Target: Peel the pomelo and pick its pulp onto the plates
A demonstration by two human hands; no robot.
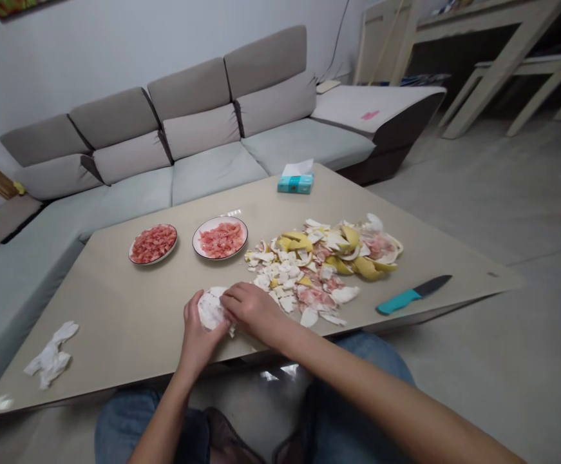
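Observation:
Both my hands grip a white, pith-covered piece of pomelo (210,308) at the near edge of the beige table (130,303). My left hand (197,335) cups it from below and the left. My right hand (250,308) lies over its right side with the fingers curled onto it. Just right of my hands spreads a heap of yellow peel, white pith and pink scraps (321,264). Two plates of pink pomelo flesh (153,243) (220,237) stand farther back on the table.
A teal-handled knife with a dark blade (413,294) lies at the table's right. A crumpled white tissue (51,354) is at the near left, a teal tissue box (295,179) at the far edge. A grey sofa (188,142) stands behind.

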